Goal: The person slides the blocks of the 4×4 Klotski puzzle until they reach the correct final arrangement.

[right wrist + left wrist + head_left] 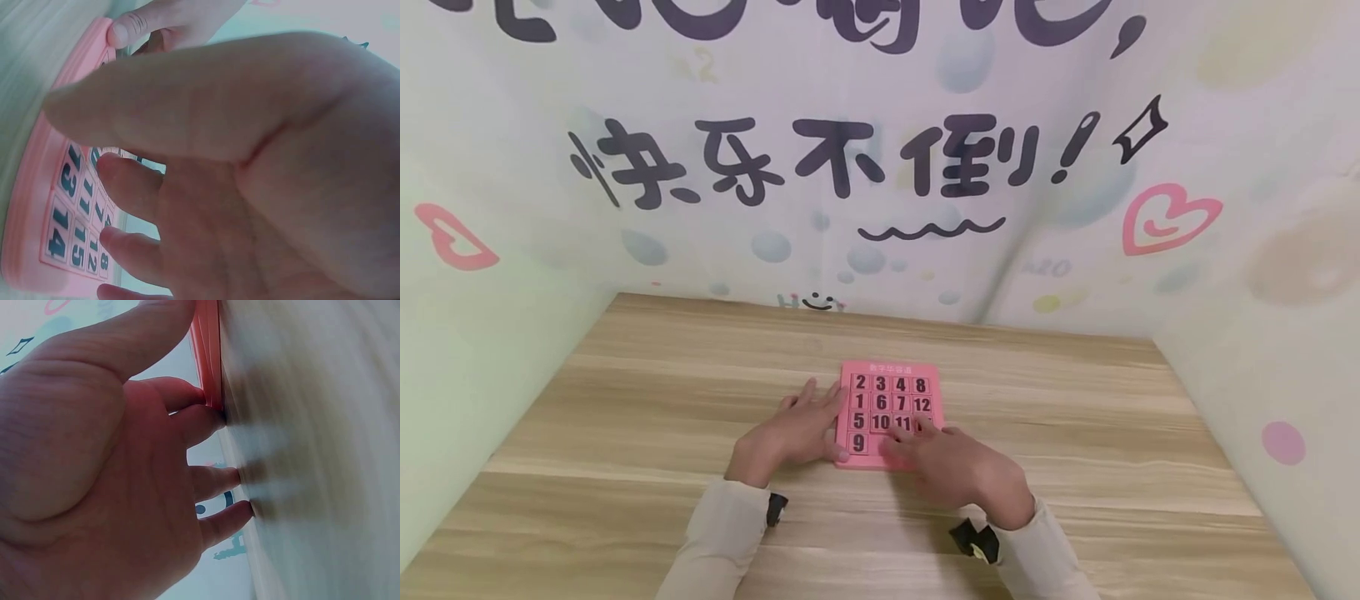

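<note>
A pink number slide puzzle point(891, 462) lies flat on the wooden table, with black numbers on pink tiles. My left hand point(801, 429) holds its left edge, the thumb on the near-left rim and the fingers spread along the side. In the left wrist view, the index and middle fingertips touch the frame's side point(209, 356). My right hand point(955, 462) reaches over the lower right tiles, fingers extended and thumb over the bottom row. Tiles 13 and 14 point(57, 232) show beneath it in the right wrist view. Beside tile 9 point(858, 443) is a tile-free gap, partly covered by the right thumb.
The wooden table point(647, 417) extends around the puzzle on all sides. Behind it stands a white printed wall point(760, 267) with black lettering and hearts, and pale side walls flank the table. Black straps or bows point(976, 540) are at both wrists.
</note>
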Available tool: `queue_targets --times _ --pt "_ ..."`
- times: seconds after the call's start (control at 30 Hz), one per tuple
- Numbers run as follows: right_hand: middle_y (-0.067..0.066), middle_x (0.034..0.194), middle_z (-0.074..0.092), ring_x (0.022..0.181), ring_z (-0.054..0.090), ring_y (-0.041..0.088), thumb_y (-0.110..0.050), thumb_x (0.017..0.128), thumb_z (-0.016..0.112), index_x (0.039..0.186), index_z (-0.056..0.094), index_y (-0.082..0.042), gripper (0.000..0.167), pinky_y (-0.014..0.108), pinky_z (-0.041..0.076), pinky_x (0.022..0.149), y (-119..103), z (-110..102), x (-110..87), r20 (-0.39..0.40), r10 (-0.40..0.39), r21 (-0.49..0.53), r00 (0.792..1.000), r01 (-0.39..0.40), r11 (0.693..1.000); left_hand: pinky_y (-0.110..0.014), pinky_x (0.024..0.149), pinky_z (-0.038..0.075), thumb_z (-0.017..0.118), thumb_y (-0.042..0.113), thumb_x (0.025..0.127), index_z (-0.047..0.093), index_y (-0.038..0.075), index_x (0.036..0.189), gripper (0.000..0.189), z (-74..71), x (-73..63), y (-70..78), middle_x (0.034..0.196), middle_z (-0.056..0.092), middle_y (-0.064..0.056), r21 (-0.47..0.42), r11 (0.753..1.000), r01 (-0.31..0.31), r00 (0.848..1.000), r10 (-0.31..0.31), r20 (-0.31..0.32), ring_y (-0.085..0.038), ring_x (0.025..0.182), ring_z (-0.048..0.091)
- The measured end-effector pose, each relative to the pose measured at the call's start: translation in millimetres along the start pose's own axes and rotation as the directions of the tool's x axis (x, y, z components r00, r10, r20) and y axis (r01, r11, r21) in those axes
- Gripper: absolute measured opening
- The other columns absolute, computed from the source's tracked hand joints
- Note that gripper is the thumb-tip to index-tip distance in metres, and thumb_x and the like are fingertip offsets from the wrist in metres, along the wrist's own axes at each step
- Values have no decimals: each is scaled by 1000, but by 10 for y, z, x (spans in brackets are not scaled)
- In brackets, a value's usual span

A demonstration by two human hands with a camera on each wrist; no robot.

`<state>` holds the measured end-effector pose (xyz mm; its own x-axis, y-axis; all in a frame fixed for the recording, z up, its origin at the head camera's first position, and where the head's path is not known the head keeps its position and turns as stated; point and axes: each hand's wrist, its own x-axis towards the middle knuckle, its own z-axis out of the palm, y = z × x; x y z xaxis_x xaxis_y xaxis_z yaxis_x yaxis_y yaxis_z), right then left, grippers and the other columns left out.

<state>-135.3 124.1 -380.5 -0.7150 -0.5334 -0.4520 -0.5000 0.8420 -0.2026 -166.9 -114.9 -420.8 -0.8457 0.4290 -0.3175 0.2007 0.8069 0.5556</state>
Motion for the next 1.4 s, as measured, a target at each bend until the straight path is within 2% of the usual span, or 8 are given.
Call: queue_targets --times 0.4,0.87,1.4 --pt "-5 166 43 161 26 30 -12 102 60 153 55 -37 57 52 34 126 21 -18 -30 52 22 -35 998 -20 999 -66 129 6 79 30 93 26 2 165 94 6 -2 -21 174 17 -19 -5 1000 -16 1000 16 -7 -49 161 -1" --pt "-2 161 51 158 32 34 -11 99 64 149 60 -30 54 54 37 124 17 -21 -49 4 9 -56 1000 -9 998 -67 129 7 79 29 93 26 1 165 94 -5 -11 10 174 18 -19 -4 1000 -18 1000 18 -6 -49 161 0" --pt "-5 164 47 159 30 35 -10 99 65 150 59 -34 56 54 36 125 -18 17 -15 -1 19 -31 1000 -19 999 -65 130 7 79 30 93 26 4 165 94 2 0 5 175 18 -17 -6 1000 -4 1000 4 -3 -47 162 -1"
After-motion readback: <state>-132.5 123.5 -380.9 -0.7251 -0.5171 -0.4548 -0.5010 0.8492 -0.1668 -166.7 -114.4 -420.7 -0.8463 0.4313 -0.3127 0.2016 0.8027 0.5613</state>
